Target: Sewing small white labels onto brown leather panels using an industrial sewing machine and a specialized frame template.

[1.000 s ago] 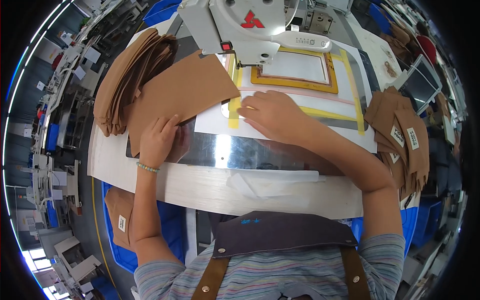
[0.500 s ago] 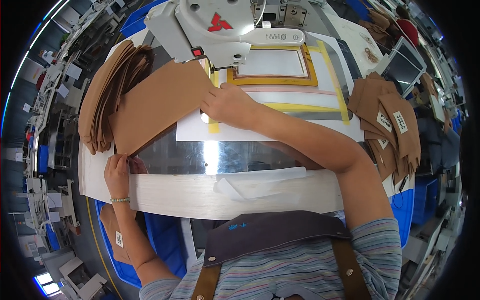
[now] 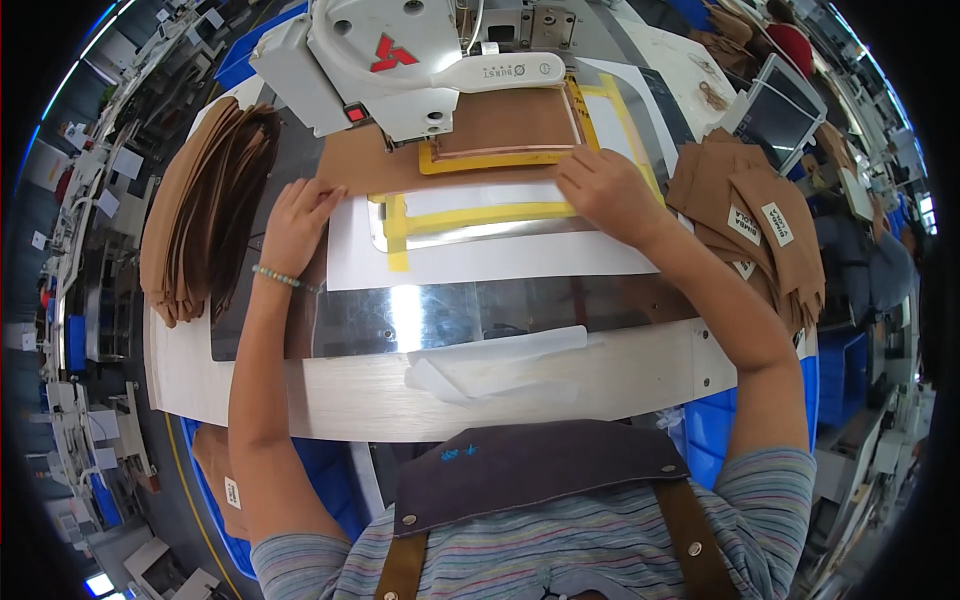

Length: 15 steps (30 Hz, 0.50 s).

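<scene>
A flat brown fabric piece lies stretched left to right under the sewing machine head. Part of it sits beneath a yellow-edged rectangular clamp frame, and brown shows through the frame's opening. My left hand, with a beaded bracelet on the wrist, is closed on the piece's near left corner in a pinch. At its near right end, just by the frame's corner, my right hand has its fingers curled on the edge; the fingertips are partly hidden.
A thick stack of brown pieces stands at the left. Labelled brown pieces pile up at the right near a tilted screen. White paper scraps lie on the front edge, above blue bins.
Both hands have carried the brown piece rightward, off the stack's side and under the clamp frame. My left hand rose and moved right; my right hand moved right along the edge.
</scene>
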Each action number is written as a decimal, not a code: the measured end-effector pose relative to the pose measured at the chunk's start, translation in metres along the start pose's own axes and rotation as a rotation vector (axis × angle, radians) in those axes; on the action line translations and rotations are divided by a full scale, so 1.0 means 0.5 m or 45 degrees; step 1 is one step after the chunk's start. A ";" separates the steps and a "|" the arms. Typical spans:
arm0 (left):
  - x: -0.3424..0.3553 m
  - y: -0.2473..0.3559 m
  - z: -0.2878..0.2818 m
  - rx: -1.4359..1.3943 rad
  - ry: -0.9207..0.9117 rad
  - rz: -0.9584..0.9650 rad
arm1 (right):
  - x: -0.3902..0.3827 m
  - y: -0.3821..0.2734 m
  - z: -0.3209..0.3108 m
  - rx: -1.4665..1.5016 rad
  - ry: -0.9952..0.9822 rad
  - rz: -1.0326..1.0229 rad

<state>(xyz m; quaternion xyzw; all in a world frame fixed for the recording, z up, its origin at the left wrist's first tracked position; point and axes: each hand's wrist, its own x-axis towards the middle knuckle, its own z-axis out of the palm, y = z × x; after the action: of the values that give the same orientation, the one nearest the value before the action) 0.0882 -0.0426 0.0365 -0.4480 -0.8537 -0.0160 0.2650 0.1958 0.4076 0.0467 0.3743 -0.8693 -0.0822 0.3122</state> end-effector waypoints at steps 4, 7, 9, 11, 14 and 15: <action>0.093 0.041 0.062 -0.089 0.008 0.133 | -0.096 0.064 -0.006 -0.129 -0.158 0.109; 0.128 0.068 0.076 -0.138 0.024 0.195 | -0.125 0.083 0.000 -0.165 -0.155 0.215; 0.121 0.086 0.067 -0.197 -0.066 0.072 | -0.135 0.078 0.003 -0.127 -0.129 0.318; 0.101 0.101 0.067 -0.224 -0.124 -0.007 | -0.154 0.064 0.002 -0.080 -0.144 0.433; 0.072 0.152 0.050 -0.265 -0.136 -0.126 | -0.173 0.029 -0.023 0.026 -0.125 0.642; 0.068 0.164 0.044 -0.264 -0.089 -0.178 | -0.182 0.025 -0.032 0.092 -0.078 0.726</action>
<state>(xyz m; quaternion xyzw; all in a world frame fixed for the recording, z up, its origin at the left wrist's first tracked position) 0.1265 0.0380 0.0163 -0.4126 -0.8854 -0.1070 0.1855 0.2456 0.4816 0.0202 0.1229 -0.9509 0.0288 0.2827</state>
